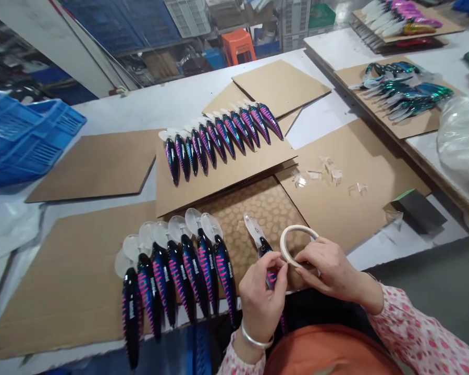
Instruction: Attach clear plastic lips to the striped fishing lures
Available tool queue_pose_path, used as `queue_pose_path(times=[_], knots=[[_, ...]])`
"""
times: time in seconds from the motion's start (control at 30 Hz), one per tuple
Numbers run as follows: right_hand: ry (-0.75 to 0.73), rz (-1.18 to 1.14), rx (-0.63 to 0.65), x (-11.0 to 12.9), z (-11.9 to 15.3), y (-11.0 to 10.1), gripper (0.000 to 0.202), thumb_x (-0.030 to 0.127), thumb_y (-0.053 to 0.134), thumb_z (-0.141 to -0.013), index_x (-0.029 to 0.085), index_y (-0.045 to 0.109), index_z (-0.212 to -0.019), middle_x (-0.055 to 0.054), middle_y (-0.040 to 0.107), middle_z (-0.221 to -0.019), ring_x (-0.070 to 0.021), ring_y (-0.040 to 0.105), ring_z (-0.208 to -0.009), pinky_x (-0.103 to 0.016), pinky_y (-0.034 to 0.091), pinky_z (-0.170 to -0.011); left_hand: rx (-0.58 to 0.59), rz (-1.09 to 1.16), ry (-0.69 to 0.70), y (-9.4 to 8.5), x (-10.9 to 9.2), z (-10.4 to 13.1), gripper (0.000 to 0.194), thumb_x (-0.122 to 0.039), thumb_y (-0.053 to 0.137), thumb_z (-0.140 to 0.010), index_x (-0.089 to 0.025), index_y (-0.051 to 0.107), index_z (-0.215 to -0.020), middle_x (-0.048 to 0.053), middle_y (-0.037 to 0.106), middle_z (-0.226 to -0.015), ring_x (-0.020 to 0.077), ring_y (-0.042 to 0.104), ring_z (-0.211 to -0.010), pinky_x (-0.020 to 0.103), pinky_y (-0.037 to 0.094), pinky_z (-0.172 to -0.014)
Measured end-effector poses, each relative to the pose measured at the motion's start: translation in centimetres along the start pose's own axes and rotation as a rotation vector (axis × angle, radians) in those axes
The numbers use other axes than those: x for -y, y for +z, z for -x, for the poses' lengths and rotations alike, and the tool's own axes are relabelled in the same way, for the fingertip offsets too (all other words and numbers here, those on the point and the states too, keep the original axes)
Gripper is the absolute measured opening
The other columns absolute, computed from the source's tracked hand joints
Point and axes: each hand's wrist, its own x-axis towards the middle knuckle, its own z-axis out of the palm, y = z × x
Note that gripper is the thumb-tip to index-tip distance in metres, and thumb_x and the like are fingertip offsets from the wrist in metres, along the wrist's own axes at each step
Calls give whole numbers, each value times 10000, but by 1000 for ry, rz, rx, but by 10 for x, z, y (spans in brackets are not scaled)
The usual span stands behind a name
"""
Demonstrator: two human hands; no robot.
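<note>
My right hand [328, 265] grips a roll of cream-coloured tape [284, 245] between thumb and fingers. Close to its left, my left hand [260, 291] is closed in a pinch, and what its fingertips hold is too small to make out. A dark fishing lure [263, 245] with a clear diving lip lies behind the left hand, which covers most of its body. Left of the hands, several black lures [185, 276] with pink stripes and "nomad" lettering lie side by side at the table's front edge, their clear lips pointing away from me.
Another row of striped lures [222, 135] lies on a raised cardboard sheet [226, 177]. Clear plastic scraps [330, 172] lie on cardboard at the right, near a dark block [420, 211]. A blue crate [27, 135] stands at the left. Teal lures [410, 91] occupy the right-hand table.
</note>
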Motion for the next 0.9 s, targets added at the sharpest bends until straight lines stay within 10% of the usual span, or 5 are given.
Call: queue_pose_path(times=[0.5, 0.73, 0.9], knots=[[-5, 117, 134, -2, -9, -16, 265, 221, 343, -1027, 194, 593, -940, -43, 635, -804, -183, 555, -763, -303, 365, -694, 75, 130, -186, -4, -2, 11, 157, -183, 626, -858, -229, 558, -991, -34, 653, -773, 111, 565, -633, 223, 457, -581], [360, -282, -269, -2, -11, -7, 183, 266, 361, -1022, 217, 517, -939, -24, 620, -795, -171, 601, -724, -279, 462, -655, -94, 132, 91, -9, -10, 21, 304, -58, 618, -818, -250, 565, -1047, 6, 678, -857, 156, 626, -735, 274, 501, -631], [436, -35, -447, -44, -6, -23, 140, 269, 440, -991, 217, 555, -1049, -70, 657, -911, -223, 634, -843, -335, 485, -757, -86, 32, -93, -25, 10, -9, 134, -152, 631, -857, -225, 605, -967, -2, 647, -854, 131, 599, -737, 263, 498, -703]])
